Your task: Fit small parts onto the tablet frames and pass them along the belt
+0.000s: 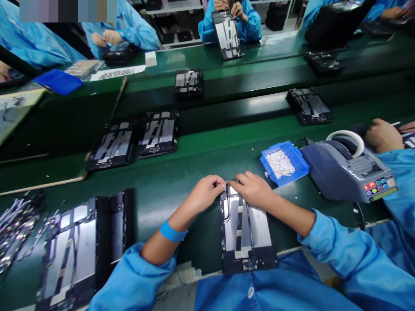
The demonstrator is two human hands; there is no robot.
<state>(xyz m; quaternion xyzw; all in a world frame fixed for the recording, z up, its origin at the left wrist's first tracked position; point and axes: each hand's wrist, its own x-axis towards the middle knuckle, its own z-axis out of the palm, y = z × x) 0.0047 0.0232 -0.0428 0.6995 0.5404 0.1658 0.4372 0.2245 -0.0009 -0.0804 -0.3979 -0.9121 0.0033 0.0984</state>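
An opened tablet [262,229] lies before me near the bench's front edge, its silver battery plates, black strips and cables exposed. My left hand [207,193], with a blue band on the wrist, has thumb and index finger pinched at the tablet's upper left corner. Whatever is between those fingertips is too small to make out. My right hand [254,189] lies over the tablet's top edge with bent fingers, gripping it there. Its fingertips point toward the left hand's pinch.
Right of the tablet stand a blue tray [303,166] of small white pieces and a tape dispenser [343,172]. More opened tablets [158,133] lie on the green bench; others [73,255] stand at left beside a heap of metallic strips [19,229]. Co-workers' hands [385,134] are nearby.
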